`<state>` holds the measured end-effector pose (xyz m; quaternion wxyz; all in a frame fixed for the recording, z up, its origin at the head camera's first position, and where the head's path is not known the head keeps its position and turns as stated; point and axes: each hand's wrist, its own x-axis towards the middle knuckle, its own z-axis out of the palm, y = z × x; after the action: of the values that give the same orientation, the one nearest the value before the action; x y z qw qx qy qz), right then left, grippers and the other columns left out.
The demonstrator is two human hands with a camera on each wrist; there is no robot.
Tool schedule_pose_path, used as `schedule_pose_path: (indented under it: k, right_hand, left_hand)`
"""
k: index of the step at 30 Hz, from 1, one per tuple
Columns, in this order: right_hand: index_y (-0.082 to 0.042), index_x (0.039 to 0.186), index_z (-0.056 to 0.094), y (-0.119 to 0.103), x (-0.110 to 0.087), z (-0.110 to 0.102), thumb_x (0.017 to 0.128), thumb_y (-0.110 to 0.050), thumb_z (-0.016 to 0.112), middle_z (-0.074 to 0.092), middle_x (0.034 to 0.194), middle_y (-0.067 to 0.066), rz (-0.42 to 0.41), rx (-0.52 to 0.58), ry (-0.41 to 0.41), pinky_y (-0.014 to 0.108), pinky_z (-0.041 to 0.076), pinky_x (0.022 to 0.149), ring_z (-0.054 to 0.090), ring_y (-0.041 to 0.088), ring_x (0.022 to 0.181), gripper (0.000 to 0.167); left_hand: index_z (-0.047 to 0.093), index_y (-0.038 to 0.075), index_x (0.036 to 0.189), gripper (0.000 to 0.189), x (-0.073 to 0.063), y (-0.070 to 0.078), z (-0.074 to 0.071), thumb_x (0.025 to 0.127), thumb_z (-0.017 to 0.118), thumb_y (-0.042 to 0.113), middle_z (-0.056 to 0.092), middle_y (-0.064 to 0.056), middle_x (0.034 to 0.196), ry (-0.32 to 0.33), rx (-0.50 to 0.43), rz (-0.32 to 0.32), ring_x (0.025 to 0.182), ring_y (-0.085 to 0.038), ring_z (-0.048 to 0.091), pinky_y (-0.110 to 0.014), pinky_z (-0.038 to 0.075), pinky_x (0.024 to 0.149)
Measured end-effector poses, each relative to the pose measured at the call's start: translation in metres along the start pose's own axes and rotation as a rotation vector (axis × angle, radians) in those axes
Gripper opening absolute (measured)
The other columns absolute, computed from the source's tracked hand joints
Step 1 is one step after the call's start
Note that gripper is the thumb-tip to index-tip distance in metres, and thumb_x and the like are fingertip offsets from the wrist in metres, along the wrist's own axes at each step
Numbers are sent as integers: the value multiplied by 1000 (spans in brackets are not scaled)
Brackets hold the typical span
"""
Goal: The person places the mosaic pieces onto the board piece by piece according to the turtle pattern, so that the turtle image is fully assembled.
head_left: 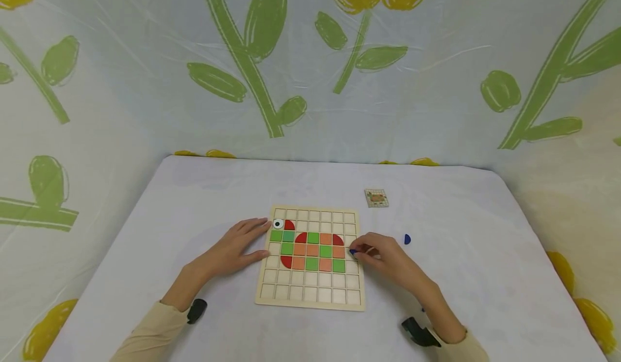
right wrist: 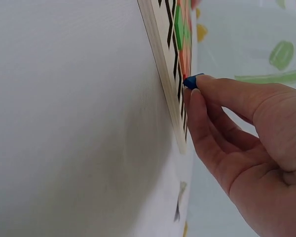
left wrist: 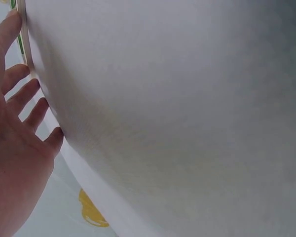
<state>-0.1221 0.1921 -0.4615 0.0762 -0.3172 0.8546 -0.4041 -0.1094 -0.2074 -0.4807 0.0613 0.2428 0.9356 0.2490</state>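
Note:
A square wooden grid board [head_left: 310, 294] lies mid-table, with green, orange and red tiles forming an animal-like shape and a round eye piece [head_left: 278, 224] at its upper left. My left hand [head_left: 237, 248] rests along the board's left edge, fingers spread and fairly straight. At the right edge my right hand [head_left: 383, 254] pinches a small dark blue piece [right wrist: 191, 82] between thumb and fingertip, over the right-hand cells. How far it sits above the board I cannot tell. The left wrist view shows the left fingertips [left wrist: 19, 94] by the board's side.
Beyond the board's upper right corner lies a small picture card [head_left: 377, 198]. A blue half-round piece [head_left: 407, 239] is on the white table [head_left: 213, 189] right of the right hand. Another bit of blue [head_left: 423, 310] shows beside the right forearm, mostly hidden. A flower-patterned cloth hangs around the table.

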Motion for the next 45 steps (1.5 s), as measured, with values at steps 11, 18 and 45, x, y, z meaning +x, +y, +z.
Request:
schedule_pose_path:
  k: [11,18,45]
  right_hand:
    - [-2,109,72,0,9,7,93,4,72,71,102,5,12,-23,-13,26,59,77,65,13,90,17]
    - [-2,105,73,2,10,8,93,2,73,70,99,2,27,-55,8,25,58,75,64,13,87,13]
    - [-10,93,70,-4,10,16,91,-4,78,58,83,-6,133,-120,80,22,50,66,53,7,75,9]
  left_hand:
    - [44,8,157,72,0,-1,1,97,73,37,41,-14,160,8,18,10,145,-40,36,-59,34,116]
    - [44,7,156,72,0,-1,1,97,73,37,42,-13,159,15,25,25,144,-38,38,-58,35,116]
    - [46,4,154,69,-1,2,-1,97,73,33,43,-16,158,34,19,37,143,-41,39,-59,35,115]
